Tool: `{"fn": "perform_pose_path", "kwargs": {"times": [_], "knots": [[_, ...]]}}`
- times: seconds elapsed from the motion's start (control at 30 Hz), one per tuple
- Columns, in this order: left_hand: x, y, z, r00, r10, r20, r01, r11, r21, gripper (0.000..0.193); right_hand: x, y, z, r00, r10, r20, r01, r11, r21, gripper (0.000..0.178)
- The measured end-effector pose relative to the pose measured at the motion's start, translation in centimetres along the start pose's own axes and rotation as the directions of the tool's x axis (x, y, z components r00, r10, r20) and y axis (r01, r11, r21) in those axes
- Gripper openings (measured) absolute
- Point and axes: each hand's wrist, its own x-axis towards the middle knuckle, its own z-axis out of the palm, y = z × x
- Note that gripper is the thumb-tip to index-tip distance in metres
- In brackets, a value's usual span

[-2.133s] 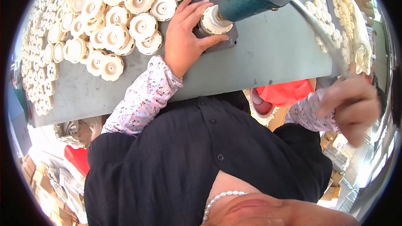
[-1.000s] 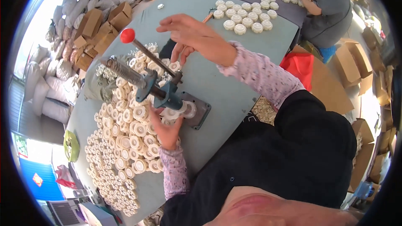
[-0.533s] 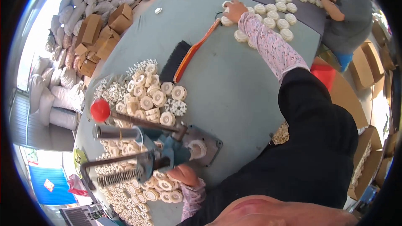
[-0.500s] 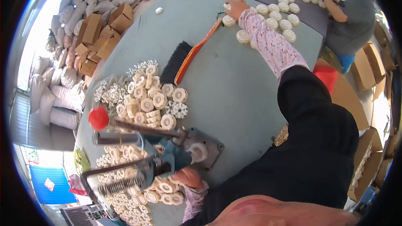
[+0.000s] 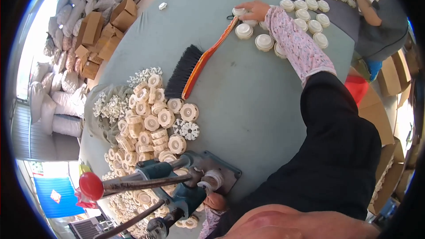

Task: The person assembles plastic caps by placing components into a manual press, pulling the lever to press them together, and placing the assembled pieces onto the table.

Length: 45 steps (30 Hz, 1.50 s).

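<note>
At the far side of the table my right hand (image 5: 256, 10) has its thumb and fingers around the edge of a white round cap-like part (image 5: 239, 12), which sits beside the tip of the brush handle. Another white round part (image 5: 244, 31) lies just nearer to me. Low in the picture, my left hand (image 5: 216, 201) is curled beside the base of a green hand press (image 5: 190, 194). A small white round part (image 5: 205, 186) shows at its fingertips; the press hides some of the fingers. A white ringed piece (image 5: 214, 178) sits on the press plate.
An orange-handled brush (image 5: 198, 71) with black bristles lies mid-table. Cream wheel-shaped parts (image 5: 151, 123) are heaped left, around the press and its red-knobbed lever (image 5: 91, 186). White round parts (image 5: 303, 14) cluster right of my right arm. A co-worker (image 5: 384, 31) works at the far right.
My left hand has moved from the cream parts to the press plate, a white part now at its fingertips. The press lever has swung. My right hand stays among the white round parts.
</note>
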Motion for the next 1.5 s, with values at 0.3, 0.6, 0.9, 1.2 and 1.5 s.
{"fn": "perform_pose_path", "kwargs": {"times": [0.3,0.6,0.9,1.2,1.5], "knots": [[-1.9,1.4,-0.5,0.995,0.048,0.091,-0.046,0.999,-0.027,0.056,-7.9,-2.5,0.4,0.994,-0.110,-0.023,0.105,0.985,-0.139,0.070],[-2.7,0.5,-1.2,0.993,0.023,0.120,0.003,0.978,-0.208,0.037,-6.6,-5.4,-0.6,0.939,0.041,-0.340,-0.048,0.999,-0.013,0.074],[-2.9,0.6,-0.9,0.988,0.082,0.132,-0.063,0.988,-0.140,0.048,-10.0,-14.2,2.9,0.998,0.049,-0.035,-0.051,0.995,-0.080,0.079],[-1.8,1.4,-0.6,0.973,0.078,0.219,-0.032,0.979,-0.203,0.082,-21.6,-18.1,3.7,0.854,-0.516,0.063,0.520,0.852,-0.062,0.073],[-1.3,0.4,-1.9,0.958,0.163,0.237,-0.175,0.984,0.031,0.069,-38.4,-24.4,6.2,0.947,-0.190,-0.258,0.195,0.981,-0.008,0.033]]}}
